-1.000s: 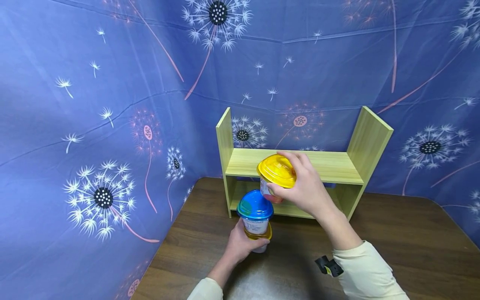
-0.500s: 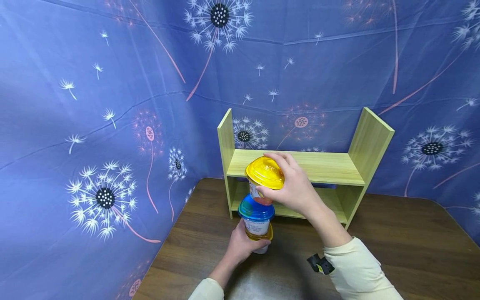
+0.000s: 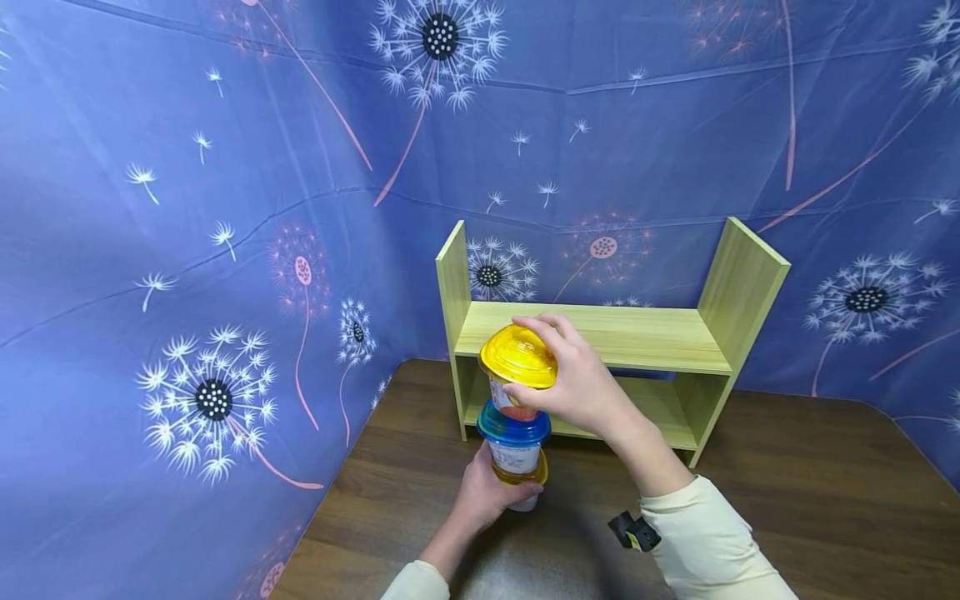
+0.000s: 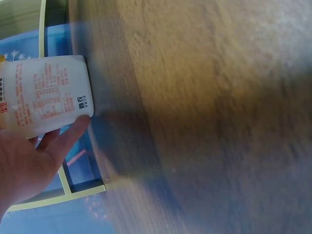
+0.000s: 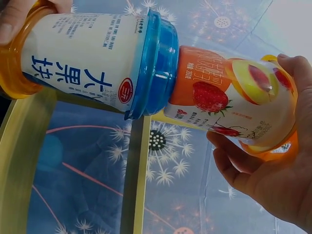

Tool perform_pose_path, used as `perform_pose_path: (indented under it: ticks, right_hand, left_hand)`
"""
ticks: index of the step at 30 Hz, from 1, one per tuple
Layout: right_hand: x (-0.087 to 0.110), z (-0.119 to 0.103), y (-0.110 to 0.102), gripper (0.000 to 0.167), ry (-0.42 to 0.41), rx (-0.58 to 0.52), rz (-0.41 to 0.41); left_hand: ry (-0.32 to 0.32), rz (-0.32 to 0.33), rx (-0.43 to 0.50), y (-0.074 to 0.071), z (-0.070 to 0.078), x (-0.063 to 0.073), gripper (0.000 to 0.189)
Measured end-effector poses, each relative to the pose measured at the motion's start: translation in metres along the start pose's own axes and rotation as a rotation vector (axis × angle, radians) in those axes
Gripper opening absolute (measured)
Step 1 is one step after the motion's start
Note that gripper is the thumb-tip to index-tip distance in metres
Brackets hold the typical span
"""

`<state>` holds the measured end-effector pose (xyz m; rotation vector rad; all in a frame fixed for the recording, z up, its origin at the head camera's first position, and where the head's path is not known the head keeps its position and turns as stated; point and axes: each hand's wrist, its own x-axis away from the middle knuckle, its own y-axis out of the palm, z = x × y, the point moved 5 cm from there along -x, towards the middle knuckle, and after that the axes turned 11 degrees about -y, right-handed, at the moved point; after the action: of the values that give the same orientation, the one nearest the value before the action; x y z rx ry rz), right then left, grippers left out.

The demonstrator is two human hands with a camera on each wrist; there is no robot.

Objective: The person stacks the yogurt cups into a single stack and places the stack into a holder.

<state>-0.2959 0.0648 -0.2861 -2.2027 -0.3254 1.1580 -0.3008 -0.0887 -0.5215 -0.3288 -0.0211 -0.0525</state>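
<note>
In the head view, my right hand (image 3: 581,387) grips a yogurt cup with a yellow lid (image 3: 517,357) by its lid and side. Fruit pictures on that cup (image 5: 212,95) show in the right wrist view, where its base meets the blue lid (image 5: 157,66) of a second yogurt cup (image 5: 85,53). That blue-lidded cup stands on a third cup (image 4: 48,92), white with orange print and an orange-yellow lid (image 5: 19,53). My left hand (image 3: 483,492) holds the bottom cup around its lid and side. The three cups form an upright column over the table.
A pale wooden shelf (image 3: 592,333) stands behind the cups, with two upright side panels and a lower level. The brown table (image 3: 810,483) spreads out on both sides. A blue dandelion-print cloth (image 3: 225,167) hangs behind it. A black wrist camera (image 3: 633,532) sits by my right sleeve.
My right hand has moved left and down with the yellow-lidded cup, bringing its base onto the blue lid. My left hand has stayed almost still.
</note>
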Motion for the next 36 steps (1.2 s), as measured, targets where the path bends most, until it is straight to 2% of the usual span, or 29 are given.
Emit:
perform_pose_path:
  ticks: [14,26,36]
  right_hand:
    - [0.0025,0.0013,0.0044,0.079,-0.018,0.009,-0.049]
    - [0.0027,0.0078,0.0084,0.080,0.009,-0.076,-0.073]
    - [0.0072,0.0086,0.0061,0.083,0.008,-0.028,-0.068]
  left_hand:
    - [-0.006,-0.012,0.006,0.0005,0.0001,-0.0009,0.082]
    - [-0.033,-0.025,0.006,0.0000,-0.0005,-0.0008,0.085]
    - [-0.007,0.026,-0.092,-0.0011,0.0017,-0.0007,0.086]
